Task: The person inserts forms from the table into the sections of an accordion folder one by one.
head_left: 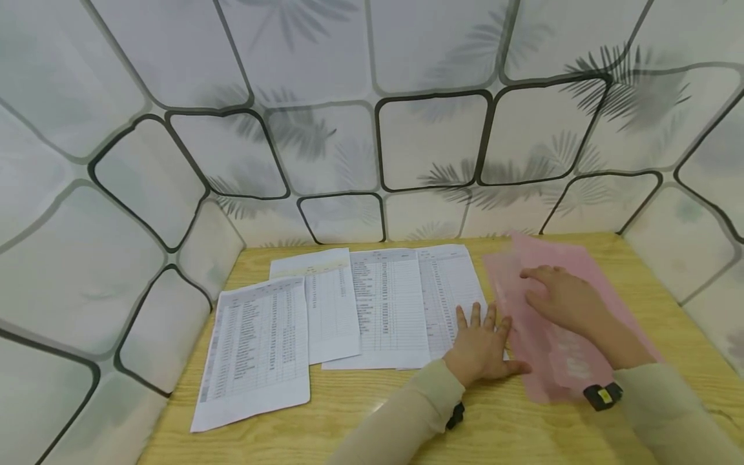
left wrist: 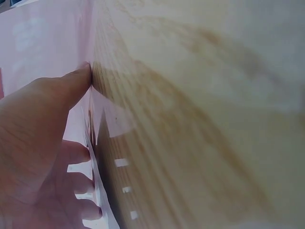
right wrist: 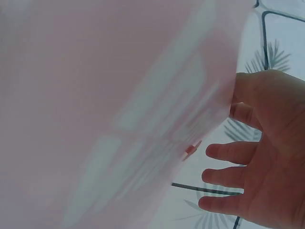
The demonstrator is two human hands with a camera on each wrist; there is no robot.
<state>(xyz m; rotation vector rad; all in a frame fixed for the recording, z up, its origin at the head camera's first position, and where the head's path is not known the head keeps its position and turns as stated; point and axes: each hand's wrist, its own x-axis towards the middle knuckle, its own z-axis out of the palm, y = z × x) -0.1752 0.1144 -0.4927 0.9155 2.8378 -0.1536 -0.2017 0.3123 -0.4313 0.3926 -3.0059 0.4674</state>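
Observation:
A pink translucent plastic folder lies at the right of the wooden table. My right hand is over it; in the right wrist view, the thumb and index finger of that hand pinch the edge of its pink plastic sheet, while the other fingers stand apart. My left hand rests with spread fingers on the rightmost printed sheet. Its thumb reaches the folder's near left edge. The left wrist view shows this hand low beside the tabletop, thumb straight against pink plastic.
More printed table sheets overlap to the left: one beside the rightmost, another further left, and one angled at the far left. Patterned walls enclose the wooden table at the back and sides.

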